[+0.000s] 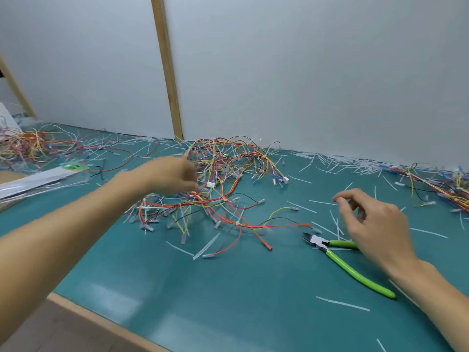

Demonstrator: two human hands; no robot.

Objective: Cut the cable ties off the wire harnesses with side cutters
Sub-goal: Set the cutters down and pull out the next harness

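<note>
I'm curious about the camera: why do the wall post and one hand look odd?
Head view: the wide lens bows the wooden post; the left hand is motion-blurred at the wire harnesses; soft glare patches lie on the green mat.

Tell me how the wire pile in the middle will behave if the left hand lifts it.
The wire pile looks floppy: thin looped strands would likely sag. Its strands cross, so it would probably come up as a clump. The left hand already reaches into it.

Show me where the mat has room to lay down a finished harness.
Best patch: the near mat, between the wooden front edge, the harness pile and the side cutters; only a few cut tie strips lie there. Crowded: mid-mat around the pile, the back wall line, and both far corners with more wires.
</note>
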